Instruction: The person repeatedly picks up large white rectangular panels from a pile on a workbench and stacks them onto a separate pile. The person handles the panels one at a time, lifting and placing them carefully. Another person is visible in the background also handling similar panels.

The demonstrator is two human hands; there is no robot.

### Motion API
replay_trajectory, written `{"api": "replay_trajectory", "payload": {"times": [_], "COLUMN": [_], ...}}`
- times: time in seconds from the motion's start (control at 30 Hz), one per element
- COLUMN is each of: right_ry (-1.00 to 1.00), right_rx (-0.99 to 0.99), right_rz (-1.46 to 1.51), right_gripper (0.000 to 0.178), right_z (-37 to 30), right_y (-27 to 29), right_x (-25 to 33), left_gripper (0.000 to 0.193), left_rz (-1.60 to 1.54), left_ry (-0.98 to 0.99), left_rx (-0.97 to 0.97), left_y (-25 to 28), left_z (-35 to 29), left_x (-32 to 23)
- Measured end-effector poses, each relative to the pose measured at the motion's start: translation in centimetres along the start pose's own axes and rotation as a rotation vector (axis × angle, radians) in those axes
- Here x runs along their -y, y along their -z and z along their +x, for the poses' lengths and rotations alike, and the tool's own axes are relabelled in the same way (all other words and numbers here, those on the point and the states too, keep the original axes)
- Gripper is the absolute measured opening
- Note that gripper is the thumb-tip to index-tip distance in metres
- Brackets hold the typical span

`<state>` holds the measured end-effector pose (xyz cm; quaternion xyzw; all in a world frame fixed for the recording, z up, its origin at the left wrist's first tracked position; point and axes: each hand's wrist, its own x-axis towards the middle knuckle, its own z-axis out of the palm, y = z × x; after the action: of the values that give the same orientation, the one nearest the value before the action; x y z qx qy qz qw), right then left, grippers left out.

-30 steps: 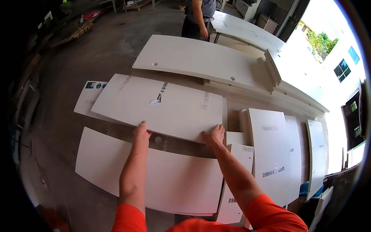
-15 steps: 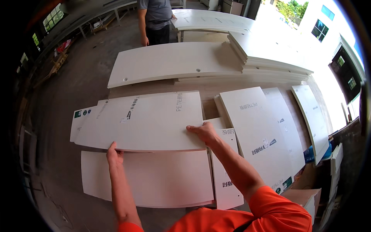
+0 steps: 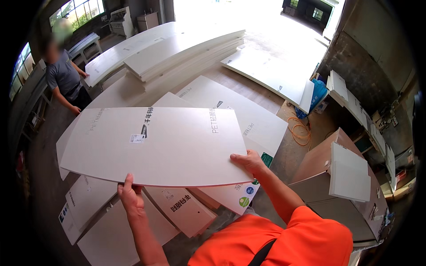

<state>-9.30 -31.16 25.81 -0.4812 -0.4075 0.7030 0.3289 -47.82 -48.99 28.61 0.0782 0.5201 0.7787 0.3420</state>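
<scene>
Both my hands carry one large white panel (image 3: 177, 155), with dark print and a small label on its upper face. My left hand (image 3: 130, 193) grips its near edge left of the middle, thumb on top and fingers underneath. At the panel's near right corner my right hand (image 3: 251, 163) clasps the edge, thumb over the face. Under the held panel lie other white panels, partly hidden by it: a plain one (image 3: 111, 235) at the near left, a stack of narrow printed ones (image 3: 188, 210), and a wide one (image 3: 262, 119) to the right.
Behind stands a thick stack of white boards (image 3: 177, 53). A person in a grey shirt (image 3: 66, 77) stands at the far left. More panels (image 3: 266, 73) lie at the right, near a blue bag (image 3: 317, 95) and an orange hose (image 3: 299, 131). A large box (image 3: 310, 177) stands at my right.
My view has swung to the right. The held panel has come up off the panels beneath it and turned with me, still gripped in both hands.
</scene>
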Motion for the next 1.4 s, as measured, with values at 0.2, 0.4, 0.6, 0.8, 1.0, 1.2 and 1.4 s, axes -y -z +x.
{"api": "replay_trajectory", "payload": {"times": [0.2, 0.4, 0.6, 0.8, 1.0, 1.2, 1.4], "right_ry": [0.003, 0.039, 0.037, 0.014, -0.226, -0.481, -0.118], "right_rx": [-0.263, -0.531, -0.601, -0.504, -0.424, -0.362, -0.640], "right_rz": [0.197, 0.212, 0.298, 0.018, -0.162, -0.585, -0.516], "right_gripper": [0.038, 0.038, 0.035, 0.042, 0.037, 0.046, 0.089], "right_z": [-3.3, -2.7, 5.4, 13.8, 16.2, 18.1, 30.0], "right_y": [23.8, 35.5, 40.1, 38.4, 35.9, 46.6, 53.1], "right_x": [-0.8, -2.6, -5.8, -9.7, -8.7, -5.5, -6.5], "left_gripper": [0.017, 0.034, 0.024, 0.038, 0.062, 0.091, 0.110], "left_rz": [0.165, 0.500, 0.372, 0.527, 0.711, 0.837, 1.674], "left_ry": [0.235, 0.484, 0.581, 0.601, 0.518, 0.335, 0.021], "left_rx": [0.155, 0.328, 0.127, -0.248, -0.205, 0.148, 0.763], "left_y": [-21.2, -33.8, -38.9, -41.5, -43.6, -44.6, -46.0], "left_z": [-2.9, -0.4, 6.0, 12.1, 9.4, -3.0, -16.7], "left_x": [15.5, 29.7, 41.6, 44.2, 42.7, 44.8, 47.8]}}
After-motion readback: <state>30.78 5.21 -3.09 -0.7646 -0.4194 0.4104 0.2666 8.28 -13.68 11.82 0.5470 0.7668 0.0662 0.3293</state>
